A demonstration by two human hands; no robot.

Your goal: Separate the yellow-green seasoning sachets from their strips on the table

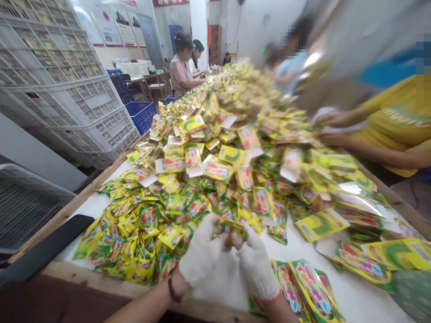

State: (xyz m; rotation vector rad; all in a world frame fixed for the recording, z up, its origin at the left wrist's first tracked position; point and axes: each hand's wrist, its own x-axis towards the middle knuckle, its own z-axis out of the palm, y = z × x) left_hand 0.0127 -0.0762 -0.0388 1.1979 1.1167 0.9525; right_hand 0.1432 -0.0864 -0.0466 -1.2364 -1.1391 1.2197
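My left hand (201,253) and my right hand (256,264) wear white knit gloves with the fingertips bare. Both are closed together on a small bunch of green and yellow sachets (229,228), held just above the white table (357,296) near its front edge. A huge heap of the same sachets (218,152) covers the table ahead of my hands. Larger yellow and green packets (303,287) lie flat right of my right hand.
A black phone (47,246) lies at the table's left front corner. White plastic crates (67,80) are stacked at left, blue crates (141,114) beyond them. A person in a yellow shirt (397,121) reaches into the heap at right. Other people work at the far end.
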